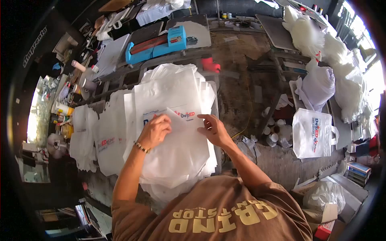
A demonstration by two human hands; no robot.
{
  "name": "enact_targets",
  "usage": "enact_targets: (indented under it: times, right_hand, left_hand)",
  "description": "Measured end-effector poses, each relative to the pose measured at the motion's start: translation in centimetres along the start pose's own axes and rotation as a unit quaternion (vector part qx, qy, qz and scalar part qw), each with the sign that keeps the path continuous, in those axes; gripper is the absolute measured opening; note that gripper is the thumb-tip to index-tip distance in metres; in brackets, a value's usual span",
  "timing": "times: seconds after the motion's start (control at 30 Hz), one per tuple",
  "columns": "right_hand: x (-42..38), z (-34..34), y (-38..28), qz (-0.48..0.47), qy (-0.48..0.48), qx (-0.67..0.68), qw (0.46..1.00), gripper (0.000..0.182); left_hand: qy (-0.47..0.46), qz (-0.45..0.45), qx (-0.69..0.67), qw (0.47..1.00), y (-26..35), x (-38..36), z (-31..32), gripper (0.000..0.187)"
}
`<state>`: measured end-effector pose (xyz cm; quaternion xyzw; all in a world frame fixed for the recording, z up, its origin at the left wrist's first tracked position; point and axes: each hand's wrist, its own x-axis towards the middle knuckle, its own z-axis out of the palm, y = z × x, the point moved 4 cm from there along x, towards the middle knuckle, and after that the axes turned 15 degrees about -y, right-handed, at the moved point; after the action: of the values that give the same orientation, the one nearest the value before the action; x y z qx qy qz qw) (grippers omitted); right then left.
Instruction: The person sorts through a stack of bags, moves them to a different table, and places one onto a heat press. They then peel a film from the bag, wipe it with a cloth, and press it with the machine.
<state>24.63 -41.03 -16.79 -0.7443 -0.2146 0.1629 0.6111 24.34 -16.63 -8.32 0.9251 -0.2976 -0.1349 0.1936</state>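
A tall stack of thin white printed sheets (169,96) lies in front of me, its edges uneven. My left hand (158,130), with a beaded bracelet at the wrist, is over the print near the middle of the stack, its fingers curled at the folded-up edge of the top sheet (181,148). What its fingertips pinch is too small to make out for certain. At the right side of the same sheet is my right hand (212,129), thumb and fingers apart, close to the sheet's edge. Blue and red lettering shows between the hands.
More printed white sheets (113,136) lie left of the stack. Beyond it are a blue tool-like frame (177,40) and a red object (210,65). At right, a printed white bag (312,133) lies near cups (272,139) and white bundles (319,86). Bottles (62,108) stand far left.
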Motion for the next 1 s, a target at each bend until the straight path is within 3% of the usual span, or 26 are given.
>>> enact_targets:
  times: [0.23, 0.37, 0.4, 0.47, 0.53, 0.6, 0.63, 0.67, 0.7, 0.77, 0.8, 0.83, 0.9, 0.93, 0.97, 1.0]
  right_hand:
    - [0.6, -1.0, -2.3, 0.069, -0.051, 0.052, 0.995, 0.054]
    - [1.9, -0.8, -0.9, 0.105, -0.033, 0.126, 0.986, 0.057]
    - [2.4, -0.8, -1.0, 0.076, -0.014, 0.093, 0.993, 0.059]
    - [2.5, -0.8, -2.4, 0.092, -0.019, 0.104, 0.990, 0.060]
    - [2.5, -0.6, -2.8, 0.110, -0.017, 0.115, 0.987, 0.061]
    - [2.4, -0.9, -2.9, -0.020, -0.058, -0.020, 0.998, 0.066]
    - [1.7, -1.5, -4.7, 0.018, -0.088, -0.040, 0.995, 0.067]
    - [0.9, -1.9, -5.9, -0.012, -0.077, -0.031, 0.996, 0.068]
    - [-0.4, -2.9, -6.8, -0.038, -0.059, -0.026, 0.997, 0.069]
    - [-3.9, -6.4, -8.7, -0.069, -0.015, -0.006, 0.998, 0.071]
    - [-6.1, -8.5, -9.6, -0.062, 0.015, 0.044, 0.997, 0.069]
    - [-8.6, -10.8, -8.7, -0.046, 0.044, 0.035, 0.997, 0.069]
    - [-14.7, -16.4, -6.2, -0.112, 0.208, 0.019, 0.972, 0.069]
    - [-18.0, -19.0, -4.8, -0.120, 0.277, 0.059, 0.952, 0.072]
    - [-21.6, -21.1, -3.4, -0.129, 0.343, 0.100, 0.925, 0.074]
    - [-25.3, -23.0, -2.7, -0.125, 0.396, 0.056, 0.908, 0.075]
  left_hand:
    - [0.020, -0.064, -0.031, 0.997, 0.9, -9.6, 0.1, 0.003]
    - [-0.018, -0.104, -0.054, 0.993, 2.8, -13.2, -0.7, 0.006]
    - [-0.014, -0.108, -0.054, 0.993, 3.1, -14.1, -1.1, 0.006]
    - [-0.101, -0.163, -0.072, 0.979, 3.1, -16.3, -1.2, 0.008]
    - [-0.186, -0.271, -0.116, 0.937, 3.1, -19.3, -1.7, 0.008]
    - [-0.226, -0.334, -0.085, 0.911, 1.5, -22.7, -1.8, 0.009]
    - [-0.209, -0.392, -0.096, 0.891, 1.7, -23.6, -2.4, 0.011]
    - [-0.196, -0.442, -0.106, 0.869, 1.5, -24.2, -3.0, 0.012]
    - [-0.188, -0.416, -0.071, 0.887, -0.1, -25.7, -2.3, 0.013]
    - [-0.150, -0.446, -0.151, 0.869, -0.3, -26.3, -2.2, 0.029]
    - [-0.129, -0.456, -0.099, 0.875, 1.8, -24.3, -3.4, 0.039]
    - [-0.064, -0.441, -0.105, 0.889, 0.3, -25.0, -2.8, 0.042]
    - [0.054, -0.442, -0.078, 0.892, -0.9, -23.8, -1.7, 0.040]
    - [0.048, -0.426, -0.080, 0.900, -0.9, -21.6, 0.1, 0.040]
    - [0.128, -0.367, -0.150, 0.909, -0.7, -19.2, 2.2, 0.044]
    - [0.206, -0.308, -0.222, 0.902, -0.3, -17.1, 4.2, 0.048]
